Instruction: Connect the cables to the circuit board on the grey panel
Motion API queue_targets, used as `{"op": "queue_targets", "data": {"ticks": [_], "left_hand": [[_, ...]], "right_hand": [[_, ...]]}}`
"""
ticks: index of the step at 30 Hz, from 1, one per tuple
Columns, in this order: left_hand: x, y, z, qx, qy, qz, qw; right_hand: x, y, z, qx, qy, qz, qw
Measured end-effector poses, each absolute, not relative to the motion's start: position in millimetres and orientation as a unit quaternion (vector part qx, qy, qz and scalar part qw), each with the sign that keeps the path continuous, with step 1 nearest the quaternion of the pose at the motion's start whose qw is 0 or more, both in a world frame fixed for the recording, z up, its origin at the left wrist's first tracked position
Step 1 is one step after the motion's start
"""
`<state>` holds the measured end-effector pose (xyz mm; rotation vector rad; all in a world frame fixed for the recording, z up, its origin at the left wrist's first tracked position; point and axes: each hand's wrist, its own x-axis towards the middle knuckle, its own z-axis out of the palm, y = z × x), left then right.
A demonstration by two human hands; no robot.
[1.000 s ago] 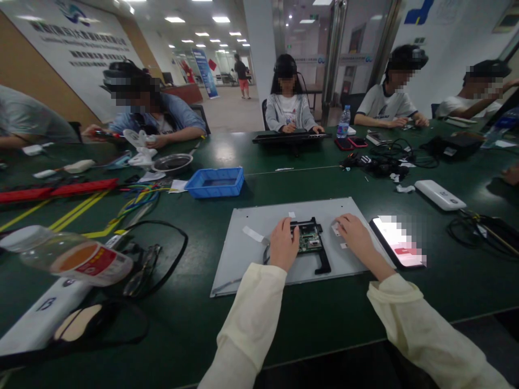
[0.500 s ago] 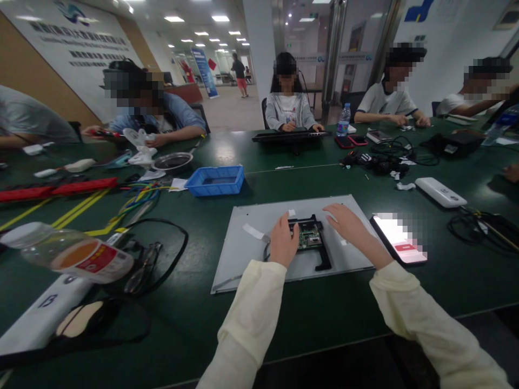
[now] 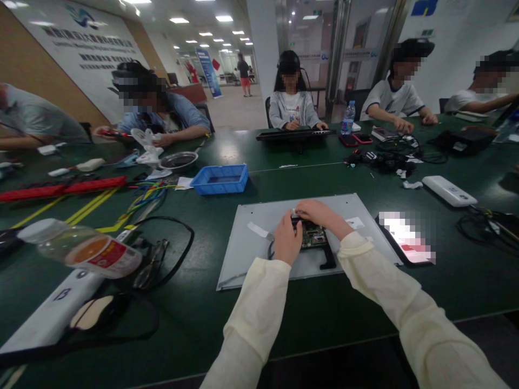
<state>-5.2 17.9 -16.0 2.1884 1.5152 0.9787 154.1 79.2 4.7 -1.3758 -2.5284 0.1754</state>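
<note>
A grey metal panel (image 3: 259, 254) lies flat on the dark green table in front of me. On its middle sits a small green circuit board (image 3: 313, 236) in a black bracket (image 3: 326, 260). My left hand (image 3: 287, 239) rests on the panel at the board's left edge, fingers curled against it. My right hand (image 3: 318, 214) reaches across the board's far edge, fingertips touching the bracket's top. Whether either hand grips anything is hidden by the fingers. Strips of white tape (image 3: 258, 230) are stuck on the panel.
A lit phone (image 3: 406, 238) lies right of the panel. A blue tray (image 3: 221, 179) stands behind it. A bottle (image 3: 81, 248), glasses (image 3: 148, 268) and cables lie at my left. A white box (image 3: 448, 190) and tangled cables (image 3: 385, 161) sit at the right. Several people work around the table.
My right hand has moved left from the panel's right side, beside the phone, onto the far edge of the circuit board. My left hand has stayed at the board's left edge.
</note>
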Motion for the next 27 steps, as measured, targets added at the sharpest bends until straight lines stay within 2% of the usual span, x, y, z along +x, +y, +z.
{"op": "queue_targets", "data": {"ticks": [12,27], "left_hand": [[-4.9,18.7,-17.7,0.772,0.523,0.335,0.138],[-3.1,18.9,-19.1,0.769,0.530,0.331,0.136]], "right_hand": [[147.1,67.1,12.1,-0.514,-0.851,-0.007,0.110],[134.1,41.6,10.1,-0.551,-0.825,0.026,0.120]]}}
